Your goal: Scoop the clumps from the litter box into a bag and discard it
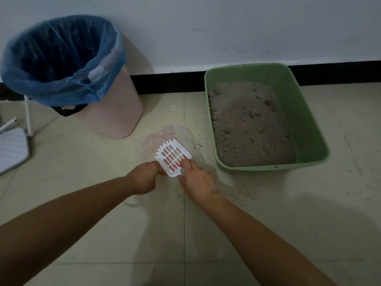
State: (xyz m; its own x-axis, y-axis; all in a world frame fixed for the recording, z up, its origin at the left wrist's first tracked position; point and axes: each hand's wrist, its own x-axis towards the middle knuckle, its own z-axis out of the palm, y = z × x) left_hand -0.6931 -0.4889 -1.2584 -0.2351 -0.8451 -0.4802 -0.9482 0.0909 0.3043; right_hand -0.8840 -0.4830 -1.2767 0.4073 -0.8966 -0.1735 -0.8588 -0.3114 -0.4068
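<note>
— So, from the head camera, where is the scoop at this moment?

— It is low at the floor, in front of the person, between the pink bin and the green litter box. It is white, with slots, and its toothed edge points away from the person. Under it lies a thin, clear bag with a pink tint, flat on the tiles. Whether the scoop rests on the bag or is just above it, I cannot tell.

— And the hands?

— Both are at the near end of the scoop. The right hand pinches the near right corner: the fingers lie together on the slotted face and the thumb is at the edge below. The left hand is at the near left corner with its fingers curled under. I cannot tell if they hold the scoop or the bag, because the hand itself hides them.

— What about the litter box?

— It stands on the floor to the right, with its far end near the black skirting of the wall. Grey litter covers the bottom, and several clumps show on its surface, most of them toward the far end. Some grains are scattered on the tiles between the bag and the box.

— And the bin?

— It stands at the left, close to the wall, and a blue liner is folded over its rim. It is well apart from the hands.
</note>
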